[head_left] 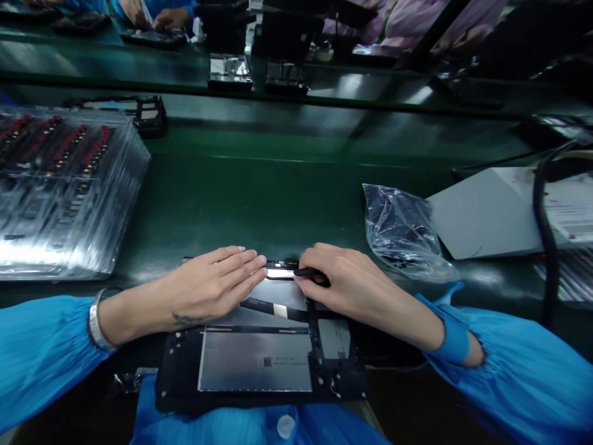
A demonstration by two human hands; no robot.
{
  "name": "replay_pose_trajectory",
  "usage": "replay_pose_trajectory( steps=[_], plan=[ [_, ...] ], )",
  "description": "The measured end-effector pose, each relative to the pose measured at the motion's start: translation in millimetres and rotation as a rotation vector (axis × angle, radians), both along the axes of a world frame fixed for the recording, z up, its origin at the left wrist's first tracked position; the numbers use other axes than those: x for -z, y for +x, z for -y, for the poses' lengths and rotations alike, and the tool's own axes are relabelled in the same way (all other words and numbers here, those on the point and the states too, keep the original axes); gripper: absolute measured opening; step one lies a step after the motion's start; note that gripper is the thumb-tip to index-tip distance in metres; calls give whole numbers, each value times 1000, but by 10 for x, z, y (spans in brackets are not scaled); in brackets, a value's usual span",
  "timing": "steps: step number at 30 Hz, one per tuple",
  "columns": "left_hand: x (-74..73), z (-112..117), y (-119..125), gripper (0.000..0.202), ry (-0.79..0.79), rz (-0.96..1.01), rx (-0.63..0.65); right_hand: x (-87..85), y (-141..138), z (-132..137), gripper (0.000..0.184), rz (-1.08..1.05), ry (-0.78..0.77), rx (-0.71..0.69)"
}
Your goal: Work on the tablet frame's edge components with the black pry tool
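A tablet-like device with its inside exposed (254,361) lies at the front edge of the bench, close to my body. It has a dark frame, silvery panels and a dark ribbon strip (259,306) across the middle. My left hand (222,281) rests flat over its far left part, fingers stretched out and side by side. At the far edge, my right hand (338,275) pinches a slim black tool (308,272) whose kind I cannot make out. Between the fingertips of both hands shows a bright, pale strip on the device (280,273).
Stacked clear plastic trays (69,204) with red-and-black parts stand at left, a black device (148,114) behind them. A clear plastic bag (403,228) and a grey board (486,210) lie right, near a thick black cable (546,241). Other people's hands (152,15) work across the bench.
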State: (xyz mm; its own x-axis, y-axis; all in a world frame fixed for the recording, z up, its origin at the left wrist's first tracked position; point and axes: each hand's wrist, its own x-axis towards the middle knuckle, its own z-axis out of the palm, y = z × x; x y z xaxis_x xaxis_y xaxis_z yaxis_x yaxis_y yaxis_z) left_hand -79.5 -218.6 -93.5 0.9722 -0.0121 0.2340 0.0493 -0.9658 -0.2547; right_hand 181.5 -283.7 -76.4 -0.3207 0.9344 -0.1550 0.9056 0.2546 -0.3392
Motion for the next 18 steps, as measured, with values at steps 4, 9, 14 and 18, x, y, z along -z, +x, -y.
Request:
replay_pose_trajectory(
  steps=[4, 9, 14, 18],
  plan=[
    [-28, -5, -15, 39, -1, -30, 20, 10, -10, 3, 12, 3, 24, -2],
    [-99, -4, 96, 36, 9, -73, -7, 75, 26, 6, 5, -58, 189, -37],
    [-187, -54, 369, 36, 15, -162, -30, -70, 112, 175, 12, -534, 603, 175],
    [-246, -72, 477, 33, -1, -177, 4, -219, -35, 556, 47, -1156, 458, 228]
  ],
)
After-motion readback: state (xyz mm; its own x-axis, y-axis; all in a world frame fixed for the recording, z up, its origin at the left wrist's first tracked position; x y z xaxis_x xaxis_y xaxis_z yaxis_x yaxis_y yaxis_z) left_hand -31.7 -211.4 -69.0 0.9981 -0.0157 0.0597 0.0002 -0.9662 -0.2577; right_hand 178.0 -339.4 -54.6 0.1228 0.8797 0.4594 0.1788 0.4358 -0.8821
